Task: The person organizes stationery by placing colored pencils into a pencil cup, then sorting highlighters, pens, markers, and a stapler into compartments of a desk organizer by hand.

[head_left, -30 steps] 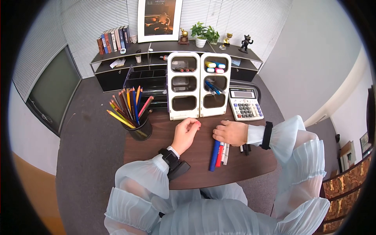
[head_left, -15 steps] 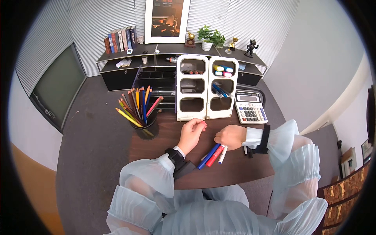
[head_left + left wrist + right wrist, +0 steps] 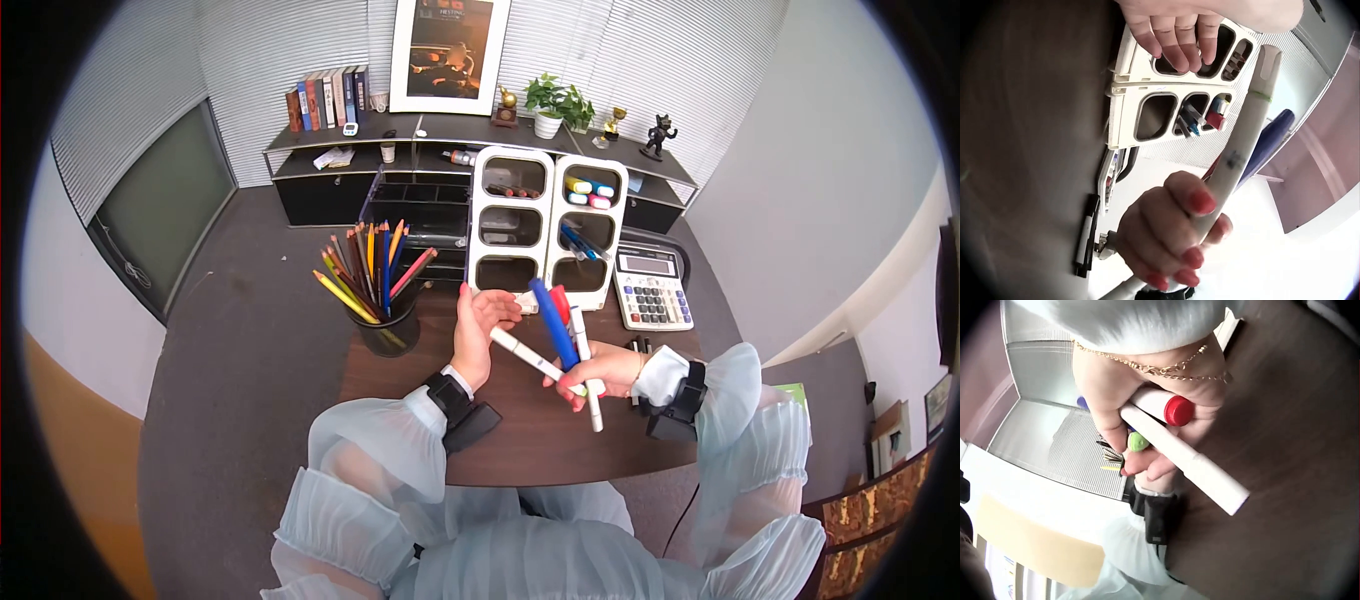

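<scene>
Watching from my remote station, I am taking the white organizer (image 3: 548,228) as my landmark and noting things from largest to smallest. The dark wooden desk (image 3: 520,440) is carrying the organizer at its far edge. The organizer itself is standing upright with two columns of open compartments; highlighters are lying in the upper right one and pens in the one below it. Just right of the organizer, the calculator (image 3: 652,290) is lying flat. Left of the organizer, the black pencil cup (image 3: 385,325) is holding a fan of coloured pencils.

In front of the organizer, above the desk, the right hand (image 3: 610,368) is gripping a bundle of markers (image 3: 562,335) with its fingers curled tightly round the barrels; in the right wrist view I am seeing a red end cap, a green one and a long white barrel sticking out of the fist. The blue marker (image 3: 553,322) is tilting up toward the organizer's lower compartments. The left hand (image 3: 476,318) is hovering just in front of the organizer's left column, fingers loosely extended, with its fingertips at the end of the white marker (image 3: 525,352); I cannot tell whether it is pinching it.
</scene>
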A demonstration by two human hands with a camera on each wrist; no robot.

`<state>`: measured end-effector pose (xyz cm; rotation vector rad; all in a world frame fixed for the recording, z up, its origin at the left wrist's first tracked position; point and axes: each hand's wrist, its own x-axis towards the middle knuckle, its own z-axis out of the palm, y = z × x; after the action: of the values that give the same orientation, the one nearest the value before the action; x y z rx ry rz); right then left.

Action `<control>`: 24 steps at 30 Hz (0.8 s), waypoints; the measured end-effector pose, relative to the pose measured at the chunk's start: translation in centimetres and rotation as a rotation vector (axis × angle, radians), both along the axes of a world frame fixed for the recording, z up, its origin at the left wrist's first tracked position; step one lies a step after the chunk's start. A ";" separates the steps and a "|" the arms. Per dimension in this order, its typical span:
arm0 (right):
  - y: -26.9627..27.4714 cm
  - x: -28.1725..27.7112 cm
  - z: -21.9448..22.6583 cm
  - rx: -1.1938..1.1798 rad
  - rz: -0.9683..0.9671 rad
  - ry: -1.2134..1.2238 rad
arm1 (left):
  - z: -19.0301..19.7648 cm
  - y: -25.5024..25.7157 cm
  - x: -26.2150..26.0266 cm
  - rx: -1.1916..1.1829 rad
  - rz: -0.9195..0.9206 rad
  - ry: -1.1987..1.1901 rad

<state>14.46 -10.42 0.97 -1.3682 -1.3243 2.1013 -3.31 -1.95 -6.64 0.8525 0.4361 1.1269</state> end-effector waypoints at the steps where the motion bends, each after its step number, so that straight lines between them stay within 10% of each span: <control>1: -0.2 -0.7 0.4 -0.046 -0.097 0.066 | 0.6 -0.3 0.0 -0.017 0.004 0.029; 11: -0.3 -2.8 -0.9 -0.228 -0.176 0.260 | -0.6 -1.9 1.6 0.382 0.194 0.263; 24: -0.8 -5.4 -0.8 -0.228 -0.369 0.312 | 0.4 -1.9 0.7 0.179 0.019 0.172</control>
<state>9.07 -11.23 0.20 -1.1914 -0.6708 2.1366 -2.58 -3.86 -6.22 1.1097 0.4909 1.1266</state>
